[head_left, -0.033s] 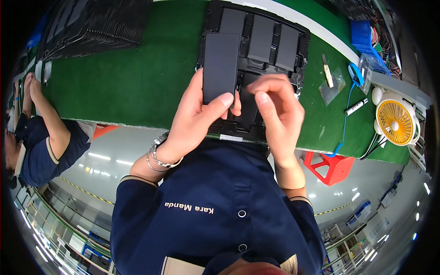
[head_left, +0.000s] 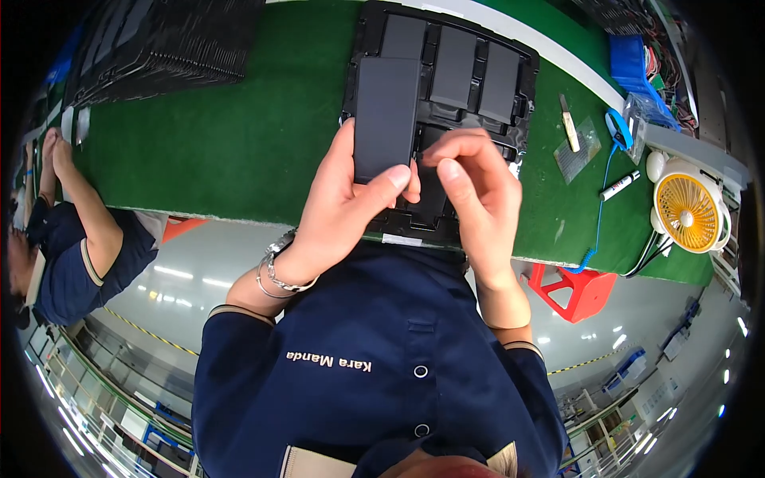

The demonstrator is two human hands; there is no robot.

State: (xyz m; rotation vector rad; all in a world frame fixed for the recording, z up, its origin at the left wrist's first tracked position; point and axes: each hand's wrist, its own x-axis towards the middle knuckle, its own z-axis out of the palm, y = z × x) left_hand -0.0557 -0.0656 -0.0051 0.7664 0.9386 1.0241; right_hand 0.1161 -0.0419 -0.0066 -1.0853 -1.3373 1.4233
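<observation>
A flat dark-grey rectangular slab [head_left: 386,119] is held in my left hand [head_left: 339,199], thumb across its lower right corner and fingers beneath. Its long side points away from me over the left part of a black moulded tray [head_left: 530,64]. My right hand [head_left: 482,187] hovers above the tray just right of the slab, fingers curled in toward the thumb. Its fingertips are near the slab's right edge and slightly blurred; what they pinch, if anything, is hidden. Similar dark slabs [head_left: 456,70] lie in the tray's far pockets.
On the green table [head_left: 215,151] at right lie a cutter knife [head_left: 569,127], a small clear bag [head_left: 578,151], a marker [head_left: 620,186], a blue coiled cord [head_left: 599,223] and a fan [head_left: 687,213]. Stacked black trays [head_left: 167,52] stand far left. Another person [head_left: 88,247] sits at left.
My right hand has shifted slightly left, closer to the slab. The slab and my left hand have moved a touch to the right.
</observation>
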